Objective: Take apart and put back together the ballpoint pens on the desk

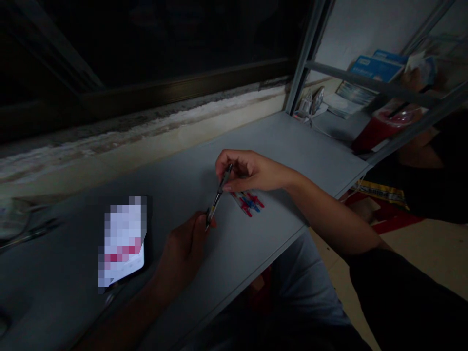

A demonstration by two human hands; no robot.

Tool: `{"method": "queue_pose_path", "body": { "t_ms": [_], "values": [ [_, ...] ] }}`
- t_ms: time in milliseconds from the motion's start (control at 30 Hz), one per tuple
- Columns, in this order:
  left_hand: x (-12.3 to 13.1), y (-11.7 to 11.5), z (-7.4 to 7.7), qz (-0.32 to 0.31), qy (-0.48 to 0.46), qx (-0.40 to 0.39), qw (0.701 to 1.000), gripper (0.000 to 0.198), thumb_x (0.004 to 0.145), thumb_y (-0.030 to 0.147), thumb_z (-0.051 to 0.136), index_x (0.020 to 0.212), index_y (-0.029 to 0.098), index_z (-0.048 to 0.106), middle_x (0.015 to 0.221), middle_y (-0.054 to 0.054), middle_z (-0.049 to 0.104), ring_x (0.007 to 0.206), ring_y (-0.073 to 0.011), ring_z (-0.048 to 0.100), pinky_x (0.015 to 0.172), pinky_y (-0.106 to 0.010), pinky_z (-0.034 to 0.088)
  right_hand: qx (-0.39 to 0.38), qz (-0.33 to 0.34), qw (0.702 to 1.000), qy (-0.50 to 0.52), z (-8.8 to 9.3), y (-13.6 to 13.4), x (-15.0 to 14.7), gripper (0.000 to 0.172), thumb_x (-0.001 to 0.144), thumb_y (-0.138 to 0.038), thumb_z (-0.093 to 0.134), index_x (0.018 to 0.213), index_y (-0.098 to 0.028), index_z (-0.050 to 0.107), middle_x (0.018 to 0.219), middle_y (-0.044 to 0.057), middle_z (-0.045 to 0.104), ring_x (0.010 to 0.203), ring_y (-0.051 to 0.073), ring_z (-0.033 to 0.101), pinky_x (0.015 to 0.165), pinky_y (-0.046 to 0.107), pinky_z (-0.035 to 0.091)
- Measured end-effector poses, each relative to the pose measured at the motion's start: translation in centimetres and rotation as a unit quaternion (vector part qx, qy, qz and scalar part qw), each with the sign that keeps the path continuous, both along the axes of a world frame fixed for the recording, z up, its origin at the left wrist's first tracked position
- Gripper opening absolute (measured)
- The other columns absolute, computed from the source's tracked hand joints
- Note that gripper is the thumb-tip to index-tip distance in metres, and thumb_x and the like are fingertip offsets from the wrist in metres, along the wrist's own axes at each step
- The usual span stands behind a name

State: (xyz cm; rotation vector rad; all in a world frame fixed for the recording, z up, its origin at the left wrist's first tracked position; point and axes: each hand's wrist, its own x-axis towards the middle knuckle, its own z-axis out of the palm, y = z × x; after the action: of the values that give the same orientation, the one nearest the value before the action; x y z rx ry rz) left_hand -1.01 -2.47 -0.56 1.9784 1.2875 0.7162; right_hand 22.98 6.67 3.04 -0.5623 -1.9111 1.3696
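Observation:
A dark pen with a clear lower part (220, 191) slants between my two hands above the grey desk (183, 180). My left hand (188, 243) pinches its lower end between thumb and fingers. At the upper end, my right hand (243, 171) has its thumb and fingers closed on the same pen. Several pens with red and blue parts (250, 202) lie on the desk just below my right hand, which partly covers them.
A lit phone (126, 243), its screen blurred out, lies left of my left hand. A metal frame (373, 83) stands at the right, with blue boxes (380, 67) and a red container (382, 126) behind it. Another person's arm (420, 151) shows at the far right.

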Motion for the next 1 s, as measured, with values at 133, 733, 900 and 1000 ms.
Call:
{"method": "queue_pose_path", "body": {
  "t_ms": [133,733,900,1000],
  "values": [
    [-0.20,0.08,-0.35,0.012,0.000,-0.002,1.000,0.038,0.108,0.040,0.031,0.089,0.021,0.059,0.064,0.003,0.052,0.051,-0.0142,0.048,0.051,-0.026,0.037,-0.001,-0.022,1.000,-0.018,-0.09,0.30,0.09,0.026,0.090,-0.036,0.074,0.092,-0.014,0.059,0.074,-0.002,0.059,0.060,0.007,0.051,0.054,0.019,0.039],
    [-0.35,0.31,-0.38,0.006,-0.012,0.003,1.000,0.039,0.109,0.041,0.031,0.089,0.020,0.056,0.064,0.004,0.050,0.051,-0.0132,0.046,0.051,-0.026,0.036,-0.073,0.007,0.993,0.092,-0.55,0.61,-0.21,0.021,0.082,-0.021,0.080,0.096,-0.013,0.066,0.091,0.002,0.072,0.064,0.006,0.057,0.060,0.018,0.047],
    [-0.34,0.16,-0.12,-0.029,-0.044,-0.028,0.998,0.041,0.108,0.041,0.031,0.083,0.021,0.057,0.067,0.002,0.050,0.056,-0.0146,0.048,0.053,-0.026,0.039,-0.124,0.077,0.981,0.130,-0.61,0.49,-0.04,0.018,0.076,-0.017,0.082,0.086,-0.012,0.068,0.090,0.006,0.074,0.078,0.011,0.066,0.067,0.021,0.052],
    [-0.37,0.06,-0.08,-0.039,-0.054,-0.043,0.997,0.042,0.108,0.043,0.032,0.081,0.021,0.056,0.067,0.002,0.050,0.057,-0.0148,0.047,0.054,-0.026,0.040,-0.139,0.091,0.970,0.179,-0.55,0.45,-0.06,0.009,0.074,-0.006,0.070,0.073,-0.013,0.065,0.078,0.003,0.071,0.074,0.011,0.064,0.063,0.019,0.049]
  ]
}}
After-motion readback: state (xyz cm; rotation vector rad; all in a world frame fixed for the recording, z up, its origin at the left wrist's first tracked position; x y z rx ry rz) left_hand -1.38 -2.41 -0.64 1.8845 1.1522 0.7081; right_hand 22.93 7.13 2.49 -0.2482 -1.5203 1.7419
